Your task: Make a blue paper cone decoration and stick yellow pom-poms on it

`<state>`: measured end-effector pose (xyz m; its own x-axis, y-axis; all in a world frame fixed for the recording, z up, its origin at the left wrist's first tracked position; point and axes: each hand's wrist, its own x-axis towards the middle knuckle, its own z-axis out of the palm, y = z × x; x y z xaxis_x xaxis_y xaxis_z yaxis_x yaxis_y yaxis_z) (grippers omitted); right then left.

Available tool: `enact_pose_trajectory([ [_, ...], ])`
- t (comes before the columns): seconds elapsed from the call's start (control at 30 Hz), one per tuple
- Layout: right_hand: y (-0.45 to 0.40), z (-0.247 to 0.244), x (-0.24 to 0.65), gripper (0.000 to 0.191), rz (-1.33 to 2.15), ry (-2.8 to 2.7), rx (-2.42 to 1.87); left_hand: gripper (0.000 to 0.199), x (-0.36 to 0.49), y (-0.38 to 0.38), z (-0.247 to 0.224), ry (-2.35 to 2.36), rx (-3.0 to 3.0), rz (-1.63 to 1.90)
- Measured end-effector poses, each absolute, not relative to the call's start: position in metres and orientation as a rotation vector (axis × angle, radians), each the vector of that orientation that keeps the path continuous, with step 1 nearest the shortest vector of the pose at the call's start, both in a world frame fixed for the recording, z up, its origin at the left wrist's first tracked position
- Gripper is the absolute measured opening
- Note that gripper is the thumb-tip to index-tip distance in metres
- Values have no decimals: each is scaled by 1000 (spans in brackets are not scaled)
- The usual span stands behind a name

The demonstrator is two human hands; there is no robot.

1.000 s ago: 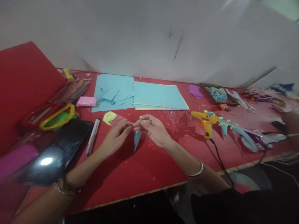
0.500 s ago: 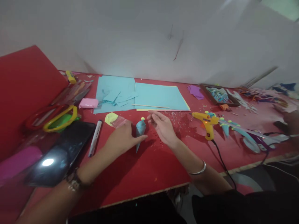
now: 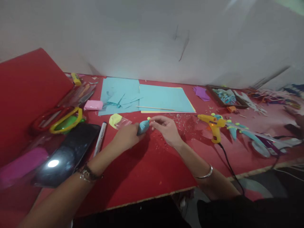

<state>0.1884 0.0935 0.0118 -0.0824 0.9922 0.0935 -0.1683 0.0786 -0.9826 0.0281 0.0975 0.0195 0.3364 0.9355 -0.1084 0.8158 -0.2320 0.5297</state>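
Observation:
A blue paper cone [image 3: 143,127] is held in my left hand [image 3: 127,136], whose fingers are wrapped round its lower part and hide the point. The cone tilts to the upper right. At its wide end sits a small yellow-green ball [image 3: 148,118]. My right hand [image 3: 167,130] is closed in a pinch right beside that ball; what lies between the fingertips is too small to make out. Just behind my left hand lies a lump of yellow clay [image 3: 115,120] in clear wrapping.
A yellow glue gun [image 3: 212,125] with a lit light stands right, near finished blue cones [image 3: 233,132]. Blue sheets [image 3: 163,98] and a thin stick [image 3: 155,108] lie behind. A marker [image 3: 100,138], a black phone [image 3: 68,155] and scissors [image 3: 79,118] are left.
My left hand has closed round the cone and tipped it from upright to a slant. My right fingers have come together beside its yellow ball. The view has shifted slightly.

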Motion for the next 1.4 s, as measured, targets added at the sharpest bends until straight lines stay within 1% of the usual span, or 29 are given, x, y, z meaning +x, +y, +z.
enact_pose_trajectory([
  [0.1,92,11,188,13,1312,-1170,-945,23,23,96,19,1456,2035,357],
  [0.2,91,7,189,21,1334,-1139,-919,26,20,92,18,1410,1873,416],
  [0.23,91,7,189,20,1317,-1146,-929,26,18,91,18,1394,1782,448],
  [0.33,91,6,188,10,1242,-1211,-1000,30,16,85,17,1371,1534,545],
  [0.37,91,7,188,9,1234,-1225,-1017,31,16,84,17,1369,1500,571],
  [0.53,90,9,184,14,1331,-1151,-955,28,20,80,15,1308,1421,569],
  [0.8,87,12,183,10,1200,-1228,-1018,26,21,77,12,1282,1439,610],
  [0.93,86,12,182,9,1236,-1225,-1032,27,17,76,5,1250,1480,638],
  [1.07,87,11,184,17,1243,-1219,-1046,25,18,72,7,1237,1516,643],
  [1.23,90,8,186,8,1196,-1208,-1086,24,23,65,15,1333,1555,626],
  [1.4,91,4,185,14,1312,-1122,-1021,24,24,64,15,1336,1588,582],
])
